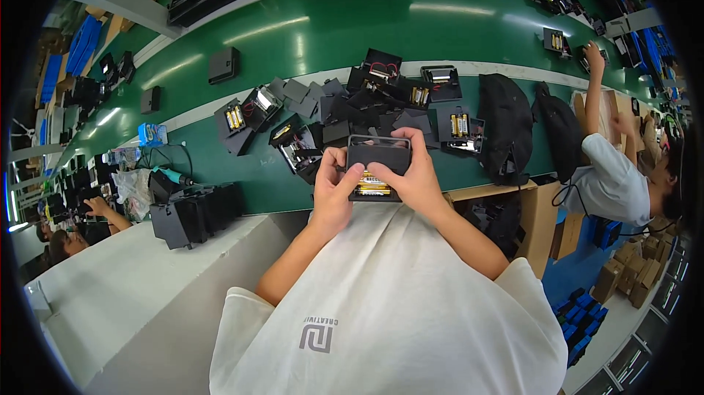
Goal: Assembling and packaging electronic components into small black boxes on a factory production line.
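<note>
Close in front of my chest I hold a black plastic battery case (379,156) between both hands. My left hand (334,193) grips its left side, and my right hand (416,179) grips the right side. Both thumbs press on the case near its middle. Gold-and-black batteries (372,187) show in its lower part, partly hidden by the thumbs. Just beyond it lies a heap of black cases and flat black covers (337,131). To the right of the heap, an open case with batteries (460,127) rests on the green bench.
A black bag (506,127) stands at the right, near a co-worker's pale sleeve (616,175). That person reaches across the green conveyor (330,28), which carries a closed black case (224,65). At left are a cordless screwdriver (174,175), black boxes (192,213) and a white ledge (139,270).
</note>
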The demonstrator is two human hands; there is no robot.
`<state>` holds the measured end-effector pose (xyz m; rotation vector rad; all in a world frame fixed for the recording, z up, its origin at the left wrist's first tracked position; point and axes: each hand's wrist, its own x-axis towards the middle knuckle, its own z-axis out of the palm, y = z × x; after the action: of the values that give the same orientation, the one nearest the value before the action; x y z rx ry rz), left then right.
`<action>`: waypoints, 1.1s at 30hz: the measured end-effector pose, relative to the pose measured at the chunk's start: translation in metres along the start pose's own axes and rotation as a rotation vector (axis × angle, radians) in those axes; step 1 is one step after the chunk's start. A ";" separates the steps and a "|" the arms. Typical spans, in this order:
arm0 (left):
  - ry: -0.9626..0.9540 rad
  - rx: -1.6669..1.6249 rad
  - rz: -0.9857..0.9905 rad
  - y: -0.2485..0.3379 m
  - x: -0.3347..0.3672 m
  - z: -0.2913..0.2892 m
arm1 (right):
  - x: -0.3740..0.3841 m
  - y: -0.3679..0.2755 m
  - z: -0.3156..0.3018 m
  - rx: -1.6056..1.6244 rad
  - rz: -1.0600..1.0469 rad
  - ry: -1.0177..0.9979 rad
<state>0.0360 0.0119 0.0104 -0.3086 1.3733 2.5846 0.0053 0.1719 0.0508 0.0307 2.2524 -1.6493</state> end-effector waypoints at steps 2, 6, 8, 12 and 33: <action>-0.013 -0.014 0.003 0.000 -0.001 -0.002 | 0.000 0.003 0.000 0.103 0.190 0.009; 0.035 0.193 0.026 -0.003 0.001 -0.014 | 0.011 0.042 -0.011 0.402 0.035 -0.116; 0.083 0.146 0.008 -0.002 0.006 -0.021 | 0.029 0.060 -0.042 0.188 0.079 -0.096; 0.185 0.011 -0.088 -0.008 0.016 -0.032 | 0.030 0.083 -0.054 -0.577 -0.091 -0.055; -0.017 -0.061 -0.067 0.010 0.017 -0.012 | 0.013 -0.008 -0.044 -0.066 -0.523 -0.003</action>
<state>0.0183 -0.0026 0.0069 -0.3359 1.2589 2.5716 -0.0204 0.2079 0.0664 -0.6259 2.4472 -1.8028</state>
